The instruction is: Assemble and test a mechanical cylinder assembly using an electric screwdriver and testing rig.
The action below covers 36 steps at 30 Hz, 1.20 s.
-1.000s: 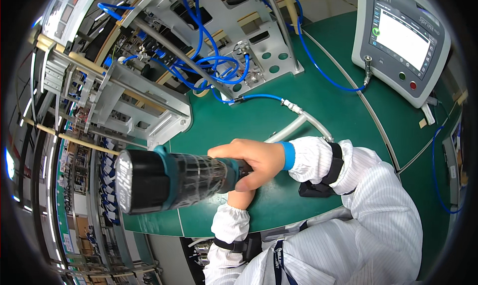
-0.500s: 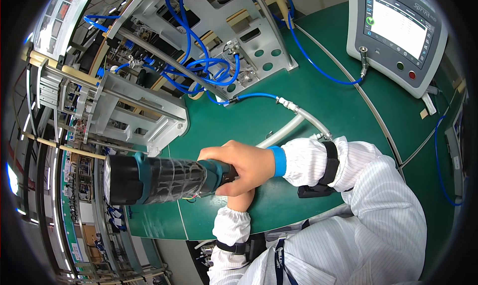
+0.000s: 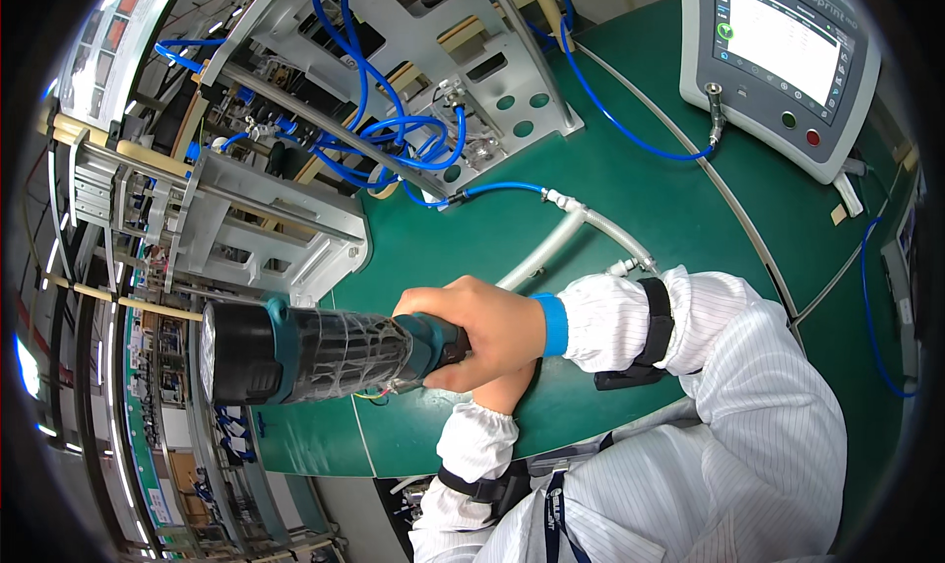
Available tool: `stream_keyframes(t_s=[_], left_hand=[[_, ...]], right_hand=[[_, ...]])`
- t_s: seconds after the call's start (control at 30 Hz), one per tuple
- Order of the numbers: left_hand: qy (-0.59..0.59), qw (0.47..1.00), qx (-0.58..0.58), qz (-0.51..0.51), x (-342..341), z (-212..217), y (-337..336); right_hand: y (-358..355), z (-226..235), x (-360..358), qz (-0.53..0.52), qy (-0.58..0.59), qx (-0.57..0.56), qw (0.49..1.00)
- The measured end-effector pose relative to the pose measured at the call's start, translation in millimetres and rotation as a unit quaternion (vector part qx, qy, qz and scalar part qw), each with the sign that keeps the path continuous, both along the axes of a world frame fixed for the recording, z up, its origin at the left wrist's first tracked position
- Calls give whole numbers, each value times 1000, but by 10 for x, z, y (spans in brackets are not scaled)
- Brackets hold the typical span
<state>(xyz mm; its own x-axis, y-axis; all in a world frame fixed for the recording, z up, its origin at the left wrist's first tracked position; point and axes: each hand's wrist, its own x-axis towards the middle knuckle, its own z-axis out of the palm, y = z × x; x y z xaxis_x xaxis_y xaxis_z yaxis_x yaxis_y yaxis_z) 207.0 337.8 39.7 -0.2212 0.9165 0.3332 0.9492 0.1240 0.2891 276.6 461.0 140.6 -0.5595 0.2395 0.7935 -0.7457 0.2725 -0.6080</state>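
My right hand point(image 3: 482, 327), with a blue band at its wrist, is wrapped round the grip of a cordless power screwdriver point(image 3: 345, 356). The tool is teal and black, with clear wrap over its middle, and its thick black battery end points left. Thin coloured wires show at its lower side. Below and partly behind the right hand is my left hand point(image 3: 507, 390); only its wrist and back edge show. Its fingers are hidden by the right hand and the tool, as is the tool's working end.
A metal fixture point(image 3: 295, 218) with coiled blue air hoses point(image 3: 413, 140) stands at the far left of the green table point(image 3: 630, 435). Beyond my right hand, a white branched hose point(image 3: 546, 243) lies on the table. A grey test unit point(image 3: 778, 71) with a screen sits at far right.
My left wrist and forearm have shifted right, further under the right hand. The right hand still grips the screwdriver, almost unmoved. The whole view has shifted slightly.
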Motion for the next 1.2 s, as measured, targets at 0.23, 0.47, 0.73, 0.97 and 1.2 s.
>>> stream_keyframes(t_s=[0.23, 0.47, 0.73, 0.97, 1.2], left_hand=[[6, 999, 40, 4, 28, -30, 105], [3, 999, 43, 9, 58, 34, 127], [-26, 999, 43, 2, 67, 59, 134], [-37, 999, 37, 14, 28, 27, 113], [-32, 999, 37, 14, 29, 11, 117]], right_hand=[[14, -5, 36, 25, -54, 4, 998], [2, -11, -11, -1, -4, -3, 1000], [4, 7, 10, 4, -15, -7, 1000], [5, -3, -4, 20, -14, -22, 999], [40, -6, 36, 47, -63, -16, 997]])
